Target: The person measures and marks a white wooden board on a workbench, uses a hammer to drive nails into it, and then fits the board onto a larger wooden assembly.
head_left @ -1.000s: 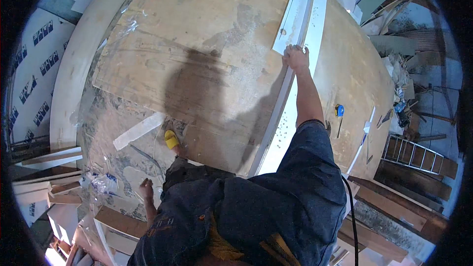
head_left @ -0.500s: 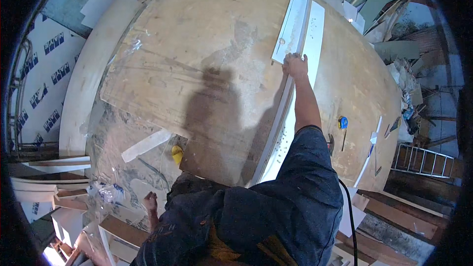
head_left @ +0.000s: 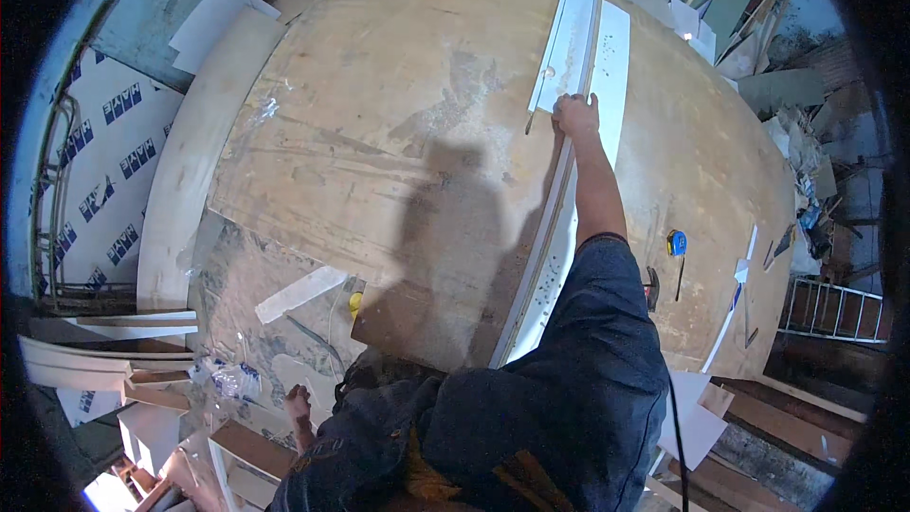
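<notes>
My right hand (head_left: 577, 116) reaches far forward, its fingers closed over the edge of a long, narrow board (head_left: 534, 265) beside the near end of a white panel (head_left: 569, 28). Under and to the right of that board lies a flat white strip (head_left: 614, 47) with rows of dark spots. A small thin stick (head_left: 528, 123) pokes out by the white panel's near corner. Low at the left, my left hand (head_left: 298, 405) hangs off the worktop with its fingers curled. Nothing shows in it, and it touches none of the boards.
On the broad wooden worktop (head_left: 360, 66), a blue tape measure (head_left: 676, 243) and a hammer (head_left: 651, 290) lie right of my arm. A yellow object (head_left: 355, 303) sits near the worktop's left front edge. Board offcuts (head_left: 156, 431) crowd the lower left; a metal ladder (head_left: 834, 310) lies far right.
The whole view has shifted slightly, moving the worktop to the right in the picture. My right hand stays at the board's edge, and my left hand still hangs low at the left.
</notes>
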